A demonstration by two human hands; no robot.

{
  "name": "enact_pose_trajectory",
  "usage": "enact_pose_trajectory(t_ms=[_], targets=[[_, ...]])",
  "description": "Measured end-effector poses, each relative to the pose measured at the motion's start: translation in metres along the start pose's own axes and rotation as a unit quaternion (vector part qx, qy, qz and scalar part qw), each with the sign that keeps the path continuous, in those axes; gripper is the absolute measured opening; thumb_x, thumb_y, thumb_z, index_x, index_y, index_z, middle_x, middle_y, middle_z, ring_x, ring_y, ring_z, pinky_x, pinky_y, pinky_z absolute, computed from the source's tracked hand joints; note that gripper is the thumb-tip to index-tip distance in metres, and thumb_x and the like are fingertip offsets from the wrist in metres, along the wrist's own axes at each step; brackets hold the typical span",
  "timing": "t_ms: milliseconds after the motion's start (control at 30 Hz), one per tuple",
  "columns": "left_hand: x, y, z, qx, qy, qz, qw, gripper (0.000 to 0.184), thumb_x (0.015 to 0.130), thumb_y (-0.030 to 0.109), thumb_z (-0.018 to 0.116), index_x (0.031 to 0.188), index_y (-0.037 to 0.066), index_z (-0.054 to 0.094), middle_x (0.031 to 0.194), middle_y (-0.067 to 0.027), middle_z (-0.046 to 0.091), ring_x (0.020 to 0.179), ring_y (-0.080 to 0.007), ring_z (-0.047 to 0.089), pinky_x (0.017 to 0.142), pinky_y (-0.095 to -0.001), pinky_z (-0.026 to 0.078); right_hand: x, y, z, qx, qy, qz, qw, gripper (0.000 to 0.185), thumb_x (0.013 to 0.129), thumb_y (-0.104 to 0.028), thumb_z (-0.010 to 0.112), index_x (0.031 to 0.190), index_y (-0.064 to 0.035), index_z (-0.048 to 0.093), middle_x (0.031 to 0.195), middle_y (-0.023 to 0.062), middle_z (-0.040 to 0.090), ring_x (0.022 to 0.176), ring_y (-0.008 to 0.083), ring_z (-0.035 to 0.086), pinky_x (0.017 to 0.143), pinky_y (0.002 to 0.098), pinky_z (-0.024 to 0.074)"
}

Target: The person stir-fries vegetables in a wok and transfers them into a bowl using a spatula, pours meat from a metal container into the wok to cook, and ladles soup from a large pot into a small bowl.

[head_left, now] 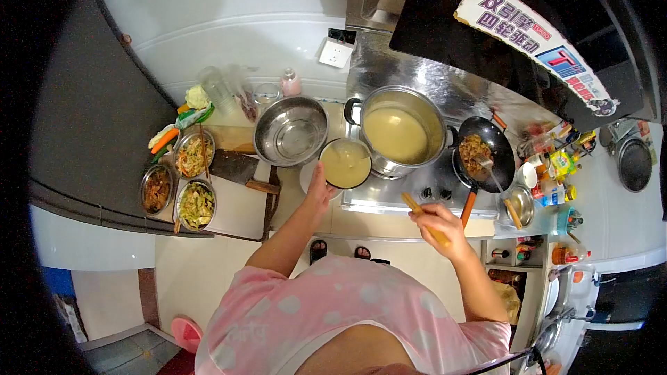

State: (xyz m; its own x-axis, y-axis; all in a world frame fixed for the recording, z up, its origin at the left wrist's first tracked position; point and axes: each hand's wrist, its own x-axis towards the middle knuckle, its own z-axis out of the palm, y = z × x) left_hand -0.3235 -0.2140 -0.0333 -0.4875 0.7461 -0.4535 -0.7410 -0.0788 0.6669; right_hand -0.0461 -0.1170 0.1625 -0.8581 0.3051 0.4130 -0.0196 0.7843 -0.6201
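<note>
My left hand (319, 187) is closed on the near side of a bowl (345, 165) of pale yellow liquid, left of the stove's edge. Just behind the bowl stands a large steel pot (399, 128) with similar pale liquid in it. My right hand (439, 226) grips a yellowish wooden handle (415, 203) in front of the stove. What tool the handle belongs to, I cannot make out. Right of the pot sits a black wok (504, 156) with browned chopped food (474, 153) and a wooden-handled spatula (498, 184) leaning in it.
A wide steel basin (290, 132) stands left of the pot. A cleaver (240, 168) lies on the cutting board (240, 208), beside several bowls of chopped food. Bottles and seasoning packs (556, 167) crowd the right. The range hood (431, 21) overhangs the stove.
</note>
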Motion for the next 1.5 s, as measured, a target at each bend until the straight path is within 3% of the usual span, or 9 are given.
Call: enact_pose_trajectory(t_ms=[267,367,500,633,800,833,1100,1333,1500], targets=[[0.016,-0.008,-0.010,-0.004,-0.023,0.006,1.000,0.051,0.093,0.053,0.035,0.131,0.019,0.033,0.122,0.0001,0.051,0.104,-0.0134,0.052,0.085,-0.0328,0.042,-0.001,-0.008,-0.004,-0.010,0.031,-0.022,0.999,0.024,0.073,0.004,0.064,0.095,-0.0052,0.063,0.098,0.0133,0.060,0.084,0.0243,0.062,0.067,0.0291,0.0512],[0.018,-0.009,-0.012,-0.008,-0.041,0.002,0.999,0.052,0.093,0.052,0.035,0.133,0.019,0.032,0.125,-0.0007,0.049,0.109,-0.0157,0.051,0.089,-0.0342,0.041,-0.010,0.014,0.001,0.126,0.110,0.081,0.983,0.015,0.080,0.005,0.058,0.093,-0.0018,0.060,0.094,0.0132,0.060,0.086,0.0252,0.063,0.074,0.0324,0.0507],[0.012,-0.006,-0.004,-0.014,-0.049,0.013,0.999,0.056,0.092,0.053,0.035,0.135,0.016,0.029,0.131,-0.0052,0.045,0.117,-0.0208,0.047,0.098,-0.0392,0.037,0.004,0.014,-0.002,0.402,0.326,0.301,0.801,0.017,0.090,-0.009,0.051,0.104,-0.0003,0.051,0.089,0.0167,0.062,0.078,0.0240,0.066,0.069,0.0285,0.0544],[0.004,-0.004,0.000,-0.024,-0.054,0.023,0.998,0.062,0.091,0.054,0.036,0.137,0.014,0.026,0.133,-0.0089,0.043,0.119,-0.0242,0.046,0.102,-0.0430,0.034,0.017,0.030,-0.011,0.409,0.373,0.305,0.775,0.025,0.091,-0.014,0.050,0.110,0.0007,0.048,0.090,0.0189,0.063,0.077,0.0221,0.067,0.066,0.0258,0.0549],[0.004,-0.011,-0.010,-0.030,-0.049,0.023,0.998,0.061,0.091,0.055,0.037,0.135,0.014,0.030,0.130,-0.0067,0.046,0.114,-0.0217,0.049,0.097,-0.0404,0.038,0.026,0.080,0.003,0.060,0.165,0.148,0.973,0.020,0.085,-0.002,0.057,0.105,-0.0004,0.057,0.101,0.0092,0.061,0.086,0.0205,0.064,0.074,0.0271,0.0495],[0.001,-0.011,-0.010,-0.024,-0.048,0.021,0.998,0.060,0.090,0.056,0.038,0.133,0.014,0.032,0.128,-0.0058,0.048,0.111,-0.0200,0.051,0.095,-0.0395,0.040,0.027,0.087,0.003,-0.094,0.104,0.099,0.985,0.024,0.081,0.000,0.059,0.104,-0.0044,0.058,0.096,0.0113,0.060,0.081,0.0248,0.063,0.074,0.0302,0.0495],[-0.047,-0.009,0.004,-0.063,-0.012,0.086,0.994,0.054,0.092,0.056,0.034,0.125,0.014,0.043,0.110,-0.0002,0.058,0.092,-0.0091,0.056,0.080,-0.0286,0.045,0.028,0.113,0.019,-0.159,-0.096,0.087,0.979,0.046,0.070,0.006,0.057,0.111,-0.0142,0.056,0.104,0.0122,0.055,0.087,0.0362,0.058,0.071,0.0416,0.0473],[-0.099,-0.010,0.010,-0.074,0.102,0.109,0.986,0.065,0.088,0.064,0.031,0.127,0.014,0.045,0.115,0.0002,0.057,0.087,-0.0112,0.054,0.071,-0.0270,0.047,0.031,0.127,0.007,-0.157,-0.101,0.062,0.980,0.058,0.072,0.006,0.049,0.124,-0.0199,0.046,0.107,0.0171,0.053,0.091,0.0390,0.056,0.073,0.0458,0.0469],[-0.133,-0.006,-0.021,-0.050,0.148,0.090,0.984,0.058,0.089,0.062,0.031,0.122,0.016,0.046,0.107,0.0025,0.058,0.084,-0.0073,0.054,0.071,-0.0245,0.045,0.051,0.105,-0.014,-0.230,0.120,0.012,0.966,0.039,0.072,0.008,0.047,0.106,-0.0064,0.057,0.103,0.0159,0.056,0.088,0.0346,0.058,0.075,0.0384,0.0489]])
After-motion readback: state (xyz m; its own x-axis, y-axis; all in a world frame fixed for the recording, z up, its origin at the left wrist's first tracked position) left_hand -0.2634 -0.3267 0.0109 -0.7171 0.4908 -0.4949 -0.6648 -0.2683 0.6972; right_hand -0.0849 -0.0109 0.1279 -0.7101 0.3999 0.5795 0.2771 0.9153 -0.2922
